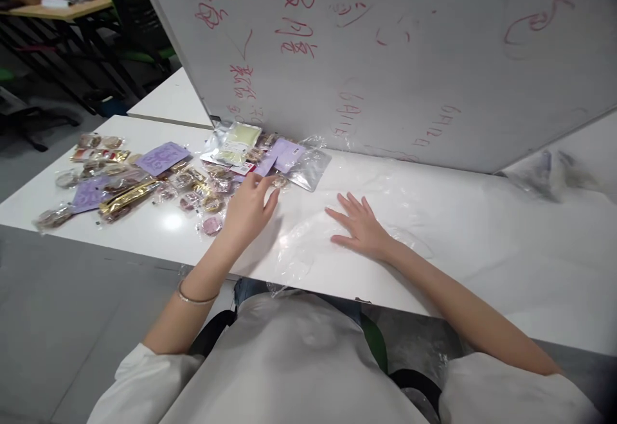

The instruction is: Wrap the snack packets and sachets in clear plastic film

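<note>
My left hand (251, 204) is over the right edge of a heap of small wrapped packets. Its thumb stands apart from the bent fingers, and no held item shows; the fingertips are partly hidden. Just beyond them lie a purple packet (288, 154), a pale green packet (240, 142) and a silver pouch (311, 170). My right hand (359, 225) rests with fingers spread on a clear plastic bag (299, 244), laid flat over the white table (337, 279).
Further left on the table are more purple packets (162, 158), long gold-wrapped pieces (128, 198) and several clear-wrapped round pieces (212, 225). A whiteboard (385, 90) with red writing stands along the back. Blurred clear plastic (554, 176) lies at the far right.
</note>
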`<state>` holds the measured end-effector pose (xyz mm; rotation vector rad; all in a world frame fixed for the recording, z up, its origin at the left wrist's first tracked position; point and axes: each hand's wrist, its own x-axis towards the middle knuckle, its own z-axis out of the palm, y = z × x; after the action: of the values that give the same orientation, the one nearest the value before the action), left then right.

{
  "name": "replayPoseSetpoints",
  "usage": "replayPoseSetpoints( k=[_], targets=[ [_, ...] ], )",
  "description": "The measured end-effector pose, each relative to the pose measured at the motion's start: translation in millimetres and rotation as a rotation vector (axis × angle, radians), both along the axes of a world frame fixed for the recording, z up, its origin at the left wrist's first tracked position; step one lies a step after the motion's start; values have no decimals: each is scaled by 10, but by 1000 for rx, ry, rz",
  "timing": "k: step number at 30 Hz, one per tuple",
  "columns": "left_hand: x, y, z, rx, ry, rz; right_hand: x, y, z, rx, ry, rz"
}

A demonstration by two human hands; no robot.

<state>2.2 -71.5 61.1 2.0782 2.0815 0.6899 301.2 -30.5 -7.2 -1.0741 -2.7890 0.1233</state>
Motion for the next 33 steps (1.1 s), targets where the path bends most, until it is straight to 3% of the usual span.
replayPoseSetpoints(
  k=[3,6,9,11,14,20,22,24,27,30,33],
  targets=[
    [-592,-208,43,181,84,280,-43,-27,-110,-38,-69,-37],
    [-1508,-290,26,321,167,700,-41,-79,-156,-28,-83,-63],
    [-2344,-257,-86,181,41,849,-35,-116,-165,-7,-84,-71],
    [-2659,-183,-196,25,-61,922,-35,-126,-170,3,-78,-76],
    [-2687,-54,-353,-168,-36,903,-37,-130,-185,10,-66,-81],
    [-1885,79,-562,-185,17,657,-42,-136,-199,19,-50,-94],
    [-1653,60,-579,-173,-3,629,-41,-139,-203,19,-56,-99],
    [-1569,4,-534,-146,-17,602,-36,-145,-212,18,-61,-100],
    [-1852,-131,-382,-7,28,621,-23,-158,-235,32,-52,-98],
    [-2556,-302,-276,120,58,704,-8,-167,-262,43,-48,-95],
    [-3306,-449,-290,34,-28,752,12,-165,-298,47,-56,-93]
  ],
)
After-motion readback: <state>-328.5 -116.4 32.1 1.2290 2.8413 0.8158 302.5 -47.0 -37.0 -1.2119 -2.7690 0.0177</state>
